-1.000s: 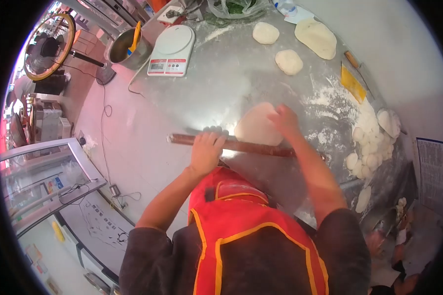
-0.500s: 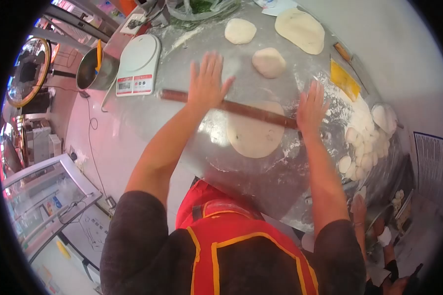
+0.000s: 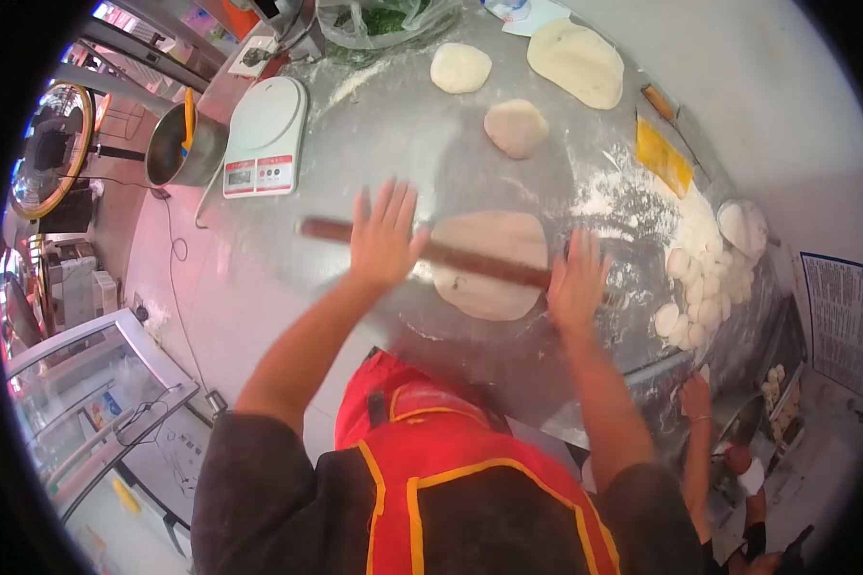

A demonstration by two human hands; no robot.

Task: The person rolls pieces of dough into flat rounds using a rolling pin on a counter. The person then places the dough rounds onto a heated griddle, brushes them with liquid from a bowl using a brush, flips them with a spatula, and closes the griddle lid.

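A brown wooden rolling pin point(image 3: 479, 264) lies slantwise across a flattened sheet of dough point(image 3: 486, 300) on the metal table. My left hand point(image 3: 384, 238) rests flat on the pin's left part, fingers stretched out. At its right end, my right hand point(image 3: 577, 285) presses down with fingers extended, its palm over the pin. Both hands look slightly smeared by motion. Beyond the sheet sit a thick dough round point(image 3: 516, 128), another dough round point(image 3: 460, 68) and a wide flattened dough piece point(image 3: 575, 65).
Left stands a white kitchen scale point(image 3: 262, 144) beside a metal pot point(image 3: 187, 153). A yellow scraper point(image 3: 664, 158), scattered flour point(image 3: 604, 196) and several small dough pieces point(image 3: 708, 287) are at the right. A bag of greens point(image 3: 384, 19) sits at the back. Another person's hand point(image 3: 696, 395) is lower right.
Both hands and the rolling pin have come down towards my body over the dough sheet. The other person's hand has moved up to the table's edge.
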